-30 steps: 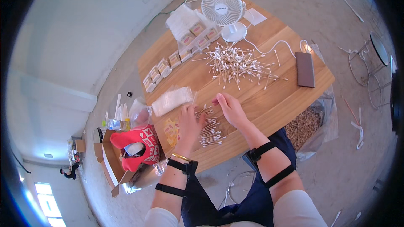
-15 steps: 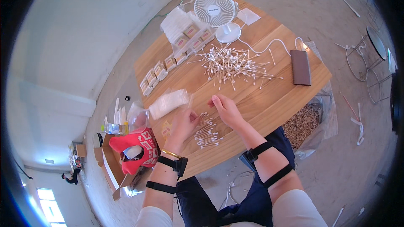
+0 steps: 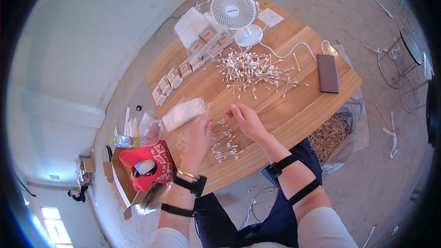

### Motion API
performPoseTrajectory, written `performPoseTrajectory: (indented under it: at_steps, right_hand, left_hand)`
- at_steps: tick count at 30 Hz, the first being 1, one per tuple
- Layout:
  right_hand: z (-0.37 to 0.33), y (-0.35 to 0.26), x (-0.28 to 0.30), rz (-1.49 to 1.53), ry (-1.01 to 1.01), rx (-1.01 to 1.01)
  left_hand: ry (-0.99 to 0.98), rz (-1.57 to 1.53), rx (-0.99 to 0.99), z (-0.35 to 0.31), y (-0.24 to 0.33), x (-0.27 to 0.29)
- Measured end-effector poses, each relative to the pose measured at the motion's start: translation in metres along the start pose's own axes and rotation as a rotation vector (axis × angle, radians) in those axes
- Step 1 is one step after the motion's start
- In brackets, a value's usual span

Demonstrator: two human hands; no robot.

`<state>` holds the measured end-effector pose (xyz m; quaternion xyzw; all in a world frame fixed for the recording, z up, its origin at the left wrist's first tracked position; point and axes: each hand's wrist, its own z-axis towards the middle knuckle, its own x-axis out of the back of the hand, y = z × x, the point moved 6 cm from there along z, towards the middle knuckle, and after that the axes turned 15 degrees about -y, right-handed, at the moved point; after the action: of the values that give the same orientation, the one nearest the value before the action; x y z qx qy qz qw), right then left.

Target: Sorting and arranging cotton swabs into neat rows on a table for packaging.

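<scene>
My left hand (image 3: 200, 133), its fingers bent together, is at the near right end of a stack of clear plastic bags (image 3: 183, 114). Its palm side is turned away, so what it grips, if anything, is hidden. A loose row of cotton swabs (image 3: 225, 147) lies on the table just right of it. On the other side of this row, my right hand (image 3: 245, 120) hovers with thumb and fingers closed together; I cannot make out anything between them. Partly behind my left wrist lies a small pale-yellow printed piece (image 3: 181, 142).
A big heap of cotton swabs (image 3: 257, 71) spreads beyond my hands. Small boxes (image 3: 174, 78) line the left edge, near a bag of more boxes (image 3: 200, 34). A white fan (image 3: 235, 11) is cabled to a brown power bank (image 3: 328, 73). A red bag (image 3: 154, 165) sits left.
My left hand has moved forward and slightly left, from beside the swab row toward the plastic bags. My right hand has barely moved.
</scene>
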<state>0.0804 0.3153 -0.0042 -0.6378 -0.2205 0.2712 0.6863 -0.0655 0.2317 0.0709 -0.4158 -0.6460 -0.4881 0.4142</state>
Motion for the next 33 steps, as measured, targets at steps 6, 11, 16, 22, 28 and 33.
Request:
performPoseTrajectory:
  at_steps: [6,11,16,22,28,33]
  right_hand:
    - [0.001,0.003,-0.003,0.020,0.006,0.006]
    - [0.001,0.003,-0.003,0.011,0.012,0.014]
    - [0.002,0.005,0.000,-0.009,0.022,0.014]
    - [-0.005,-0.005,-0.006,0.043,0.050,0.046]
    - [-0.010,-0.024,-0.017,-0.033,0.089,0.207]
    - [-0.012,-0.018,-0.035,-0.082,-0.009,0.136]
  left_hand:
    - [-0.088,0.142,-0.080,-0.039,0.020,-0.060]
    - [-0.189,0.189,0.000,-0.026,0.008,-0.074]
    - [-0.218,0.264,-0.003,-0.028,0.009,-0.075]
    - [-0.208,-0.003,-0.044,-0.032,0.000,-0.065]
    - [0.052,-0.205,0.039,-0.040,-0.019,-0.057]
    - [0.183,-0.373,-0.019,-0.038,-0.013,-0.059]
